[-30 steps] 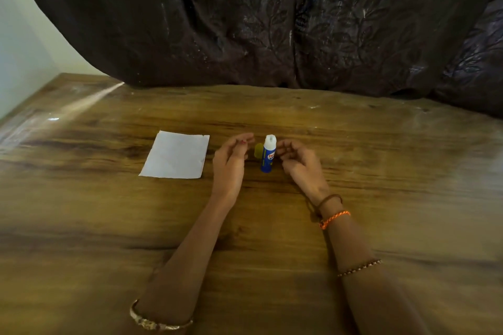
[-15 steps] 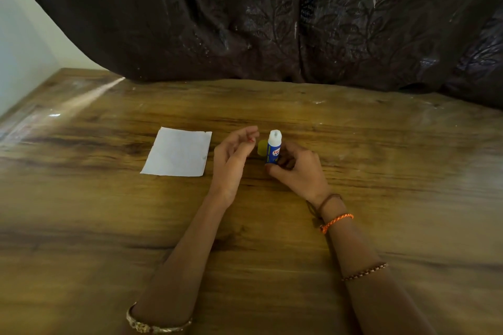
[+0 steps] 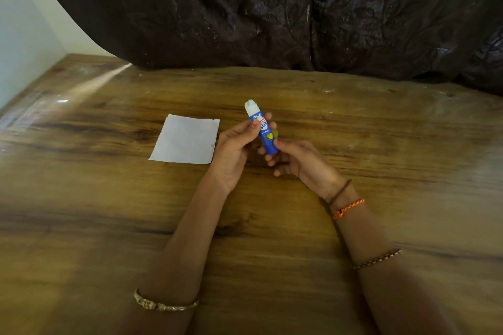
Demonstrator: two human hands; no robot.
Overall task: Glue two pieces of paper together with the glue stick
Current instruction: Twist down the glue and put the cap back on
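Note:
A blue glue stick with a white top is held tilted above the wooden table, its white end up and away from me. My left hand grips its upper half between thumb and fingers. My right hand pinches its lower end. A white piece of paper lies flat on the table just left of my left hand. A small yellowish thing shows behind the stick, mostly hidden.
A dark patterned curtain hangs along the far edge of the table. A pale wall stands at the left. Bracelets sit on both wrists.
The glue stick stood upright on the table between my hands. My right hand took it, lifted it and tilted it, and my left hand has closed on its upper half.

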